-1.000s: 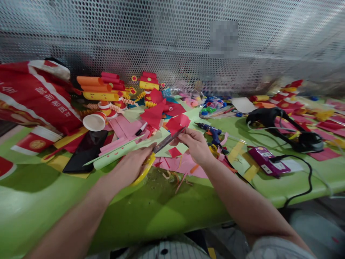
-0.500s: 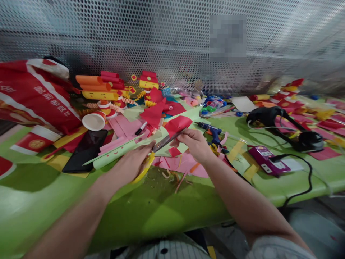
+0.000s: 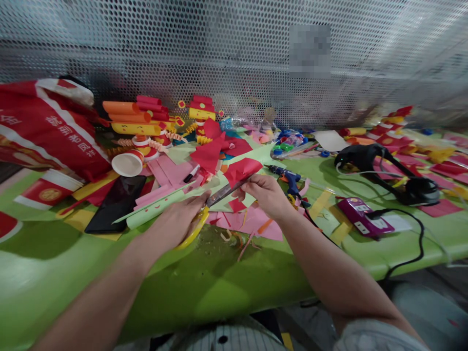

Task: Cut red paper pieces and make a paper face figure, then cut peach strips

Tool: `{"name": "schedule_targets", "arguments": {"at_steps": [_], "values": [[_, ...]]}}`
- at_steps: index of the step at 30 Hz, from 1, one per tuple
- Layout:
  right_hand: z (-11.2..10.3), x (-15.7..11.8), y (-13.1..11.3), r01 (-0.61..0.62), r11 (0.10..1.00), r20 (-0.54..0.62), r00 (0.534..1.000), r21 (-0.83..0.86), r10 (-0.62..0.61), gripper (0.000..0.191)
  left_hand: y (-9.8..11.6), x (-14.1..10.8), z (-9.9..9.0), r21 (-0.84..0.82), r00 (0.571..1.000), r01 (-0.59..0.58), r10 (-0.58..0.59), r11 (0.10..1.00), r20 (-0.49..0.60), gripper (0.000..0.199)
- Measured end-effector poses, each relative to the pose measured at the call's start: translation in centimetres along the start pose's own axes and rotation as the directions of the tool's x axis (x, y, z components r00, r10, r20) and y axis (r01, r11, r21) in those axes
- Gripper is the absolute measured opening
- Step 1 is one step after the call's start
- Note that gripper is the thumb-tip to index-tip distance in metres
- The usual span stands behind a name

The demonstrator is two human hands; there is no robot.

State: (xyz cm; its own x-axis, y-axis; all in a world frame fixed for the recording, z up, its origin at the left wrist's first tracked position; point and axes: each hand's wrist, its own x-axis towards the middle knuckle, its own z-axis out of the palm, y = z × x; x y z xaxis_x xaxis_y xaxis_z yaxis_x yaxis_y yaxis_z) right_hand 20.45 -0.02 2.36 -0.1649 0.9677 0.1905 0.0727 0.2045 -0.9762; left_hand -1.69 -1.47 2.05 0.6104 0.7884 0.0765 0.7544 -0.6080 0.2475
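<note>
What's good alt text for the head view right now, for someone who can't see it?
A person's left hand holds yellow-handled scissors against red paper in the right hand. Around them, a green table is strewn with paper scraps, a black phone, a glue gun and smiling paper figures.

From here I read scissor blades point(image 3: 227, 190) as metal, handles point(image 3: 200, 227) smooth plastic; red paper point(image 3: 240, 169) matt; table point(image 3: 219, 290) glossy; perforated panel point(image 3: 164, 53) metallic.
</note>
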Motion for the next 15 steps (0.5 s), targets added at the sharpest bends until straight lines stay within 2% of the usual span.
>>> {"name": "schedule_targets", "arguments": {"at_steps": [7, 15], "values": [[-0.28, -0.09, -0.5, 0.007, 1.0, 0.027, 1.0, -0.017, -0.007, 0.016, 0.26, -0.05, -0.14, 0.01, 1.0, 0.021, -0.021, 1.0, 0.01, 0.05], [-0.47, -0.14, -0.86, -0.053, 0.999, 0.025, 0.998, -0.014, 0.053, 0.016, 0.39, -0.01, -0.53, 0.012, 0.999, 0.019, -0.02, 1.0, 0.028, 0.049]]}}
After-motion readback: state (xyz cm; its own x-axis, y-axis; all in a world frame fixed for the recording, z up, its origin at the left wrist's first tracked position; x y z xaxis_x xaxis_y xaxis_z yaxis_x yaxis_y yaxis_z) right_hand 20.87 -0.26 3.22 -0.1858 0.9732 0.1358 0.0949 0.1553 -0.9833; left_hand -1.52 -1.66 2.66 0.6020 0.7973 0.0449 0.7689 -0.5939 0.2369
